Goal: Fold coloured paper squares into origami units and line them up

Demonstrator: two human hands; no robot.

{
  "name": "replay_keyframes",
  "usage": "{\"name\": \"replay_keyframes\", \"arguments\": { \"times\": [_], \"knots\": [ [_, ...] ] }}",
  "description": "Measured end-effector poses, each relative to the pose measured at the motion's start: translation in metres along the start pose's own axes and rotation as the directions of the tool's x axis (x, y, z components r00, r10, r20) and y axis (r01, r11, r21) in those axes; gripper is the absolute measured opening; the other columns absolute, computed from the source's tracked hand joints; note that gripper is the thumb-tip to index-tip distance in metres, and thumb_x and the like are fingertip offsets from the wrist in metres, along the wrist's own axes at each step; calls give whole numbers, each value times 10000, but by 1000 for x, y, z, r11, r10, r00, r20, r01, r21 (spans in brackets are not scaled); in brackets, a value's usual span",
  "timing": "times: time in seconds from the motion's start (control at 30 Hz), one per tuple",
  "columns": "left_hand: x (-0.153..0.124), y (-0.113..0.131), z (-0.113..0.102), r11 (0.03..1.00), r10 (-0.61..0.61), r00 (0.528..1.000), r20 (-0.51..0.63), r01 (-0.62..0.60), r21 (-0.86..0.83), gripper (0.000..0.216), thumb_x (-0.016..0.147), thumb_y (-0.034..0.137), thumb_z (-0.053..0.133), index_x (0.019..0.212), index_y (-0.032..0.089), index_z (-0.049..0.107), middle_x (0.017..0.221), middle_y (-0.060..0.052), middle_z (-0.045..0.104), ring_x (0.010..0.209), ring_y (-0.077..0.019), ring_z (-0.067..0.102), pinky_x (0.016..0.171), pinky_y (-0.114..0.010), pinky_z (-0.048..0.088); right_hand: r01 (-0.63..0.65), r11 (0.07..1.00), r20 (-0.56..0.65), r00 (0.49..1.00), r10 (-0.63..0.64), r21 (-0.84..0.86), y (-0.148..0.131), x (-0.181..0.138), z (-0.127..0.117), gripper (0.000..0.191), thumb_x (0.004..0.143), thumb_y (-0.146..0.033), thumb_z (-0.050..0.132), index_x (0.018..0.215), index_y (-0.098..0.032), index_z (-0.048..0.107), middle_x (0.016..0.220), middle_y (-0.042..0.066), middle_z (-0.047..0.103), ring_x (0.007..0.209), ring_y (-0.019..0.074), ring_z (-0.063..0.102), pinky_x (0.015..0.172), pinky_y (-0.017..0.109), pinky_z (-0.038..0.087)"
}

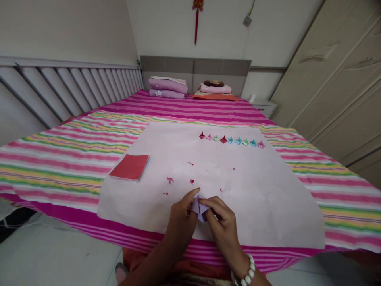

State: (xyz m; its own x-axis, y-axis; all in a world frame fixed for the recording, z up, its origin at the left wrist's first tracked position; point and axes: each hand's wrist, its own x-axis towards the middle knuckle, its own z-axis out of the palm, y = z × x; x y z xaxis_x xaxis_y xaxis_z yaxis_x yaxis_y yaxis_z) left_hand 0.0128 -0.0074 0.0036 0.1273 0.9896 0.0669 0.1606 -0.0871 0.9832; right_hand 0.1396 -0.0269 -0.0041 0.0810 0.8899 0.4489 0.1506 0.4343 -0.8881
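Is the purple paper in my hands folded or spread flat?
Folded: the purple paper, held by the left hand and right hand, shows angled flaps.

From where I stand, this is plainly a bedroom in a home. A wide bed (193, 105) takes up much of the room, dressed in a magenta striped sheet (133, 231) with a multicoloured striped cover (68, 143) laid across it. At its far end rises a grey headboard (175, 64), and before that sit a purple stack of folded bedding (168, 86) and a pink-and-orange stack (214, 89). Beside it is a small white bedside cabinet (266, 108); pale panelled doors (336, 75) stand to the right, and a red ornament (197, 20) hangs above.
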Motion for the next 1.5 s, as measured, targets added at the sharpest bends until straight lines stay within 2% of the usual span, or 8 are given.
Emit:
{"name": "replay_keyframes", "arguments": {
  "times": [0.13,0.4,0.53,0.7,0.87,1.07,1.23,1.5],
  "knots": [
    [-1,3,-5,988,-6,996,88,19,-153,448,715,78,544,1135,187,655,1009,-50,728,916,-196,666,809,-278,502,-30,997,-6,1000,30,74,-2,2,-3,303,832,-73,518,898,-274,736,794,18,624,704,159,590,591,268,444],
    [2,17,-24,910,-182,913,365,297,-288,536,626,73,631,1152,176,648,1083,-75,717,1005,-235,648,853,-323,493,-88,990,37,996,85,106,-1,3,-8,294,802,-64,507,866,-256,721,814,15,624,768,169,589,662,267,438],
    [4,17,-25,925,-194,955,223,253,-282,259,742,261,628,960,179,743,1021,-71,740,1038,-241,633,921,-346,464,-132,984,71,990,124,121,-2,5,-10,302,793,-71,479,844,-247,719,827,19,625,796,178,588,701,277,438],
    [5,10,-13,931,-244,970,1,234,-282,164,671,291,709,773,172,758,795,-52,761,815,-213,674,747,-298,515,-174,970,115,981,156,169,0,3,-9,271,824,-133,471,856,-235,720,883,34,637,872,195,583,779,298,431],
    [5,6,-4,857,-277,957,-85,206,-472,224,640,259,752,836,166,699,738,-15,738,733,-158,671,697,-250,511,-375,850,67,923,378,371,0,1,-3,280,808,-322,641,1079,-249,635,950,26,666,856,185,592,767,293,457],
    [5,3,1,828,-280,952,-122,175,-533,367,626,258,766,951,146,638,770,-20,726,728,-153,664,709,-272,513,-528,757,107,840,532,385,3,2,5,251,629,-352,808,685,-164,652,579,-12,614,548,123,518,548,239,402],
    [5,1,-4,856,-283,959,4,254,-450,351,584,275,791,887,143,673,732,-17,710,721,-166,651,722,-290,495,-489,797,-9,851,526,354,8,6,-5,296,653,-381,786,582,-169,592,516,-34,533,501,108,442,497,236,344],
    [3,1,-6,922,-232,939,253,295,-252,247,664,351,719,565,147,622,553,13,604,574,-119,519,605,-248,401,-425,852,-15,893,451,304,0,15,-12,269,711,-358,744,601,-181,573,560,-34,526,543,118,443,532,250,358]
  ]
}}
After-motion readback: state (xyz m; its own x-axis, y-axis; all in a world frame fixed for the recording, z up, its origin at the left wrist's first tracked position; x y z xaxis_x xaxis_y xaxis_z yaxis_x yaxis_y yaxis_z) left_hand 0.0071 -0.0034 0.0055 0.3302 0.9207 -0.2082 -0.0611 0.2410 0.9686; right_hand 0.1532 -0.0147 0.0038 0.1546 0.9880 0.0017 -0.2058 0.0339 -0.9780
